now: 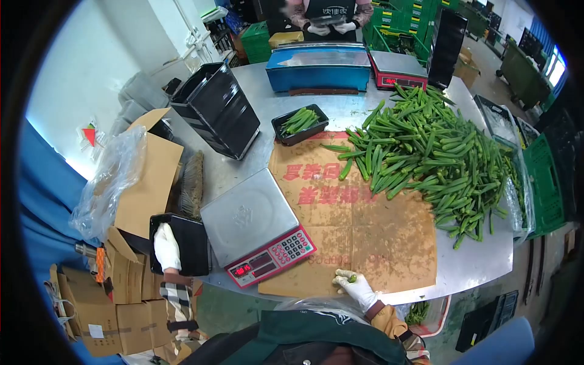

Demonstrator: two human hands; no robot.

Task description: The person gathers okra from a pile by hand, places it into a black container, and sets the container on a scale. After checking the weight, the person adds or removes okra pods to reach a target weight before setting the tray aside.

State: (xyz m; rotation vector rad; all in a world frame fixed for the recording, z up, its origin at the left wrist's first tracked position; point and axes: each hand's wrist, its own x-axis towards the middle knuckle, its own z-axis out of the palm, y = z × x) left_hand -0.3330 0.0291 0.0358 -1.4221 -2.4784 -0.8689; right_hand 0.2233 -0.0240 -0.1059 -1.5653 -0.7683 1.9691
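At the left, my left hand (166, 248), in a white glove, is closed on a black plastic tray (193, 246) beside the scale; its fingertips are partly hidden. My right hand (360, 291), also gloved, is at the table's front edge, its fingers closed around a small green okra pod (351, 278). Under it lies a flattened cardboard sheet (389, 249) with red print. A large heap of okra (438, 158) spreads over the right side. Between my hands stands a digital scale (249, 210) with a bare metal plate and a lit red display.
A black tray holding okra (300, 124) sits behind the cardboard. Stacked black trays (216, 109) stand at the back left, near an open carton (149, 176). Across the table are a blue wrapping machine (317, 68), a second scale (398, 68) and a person with gloved hands (331, 27).
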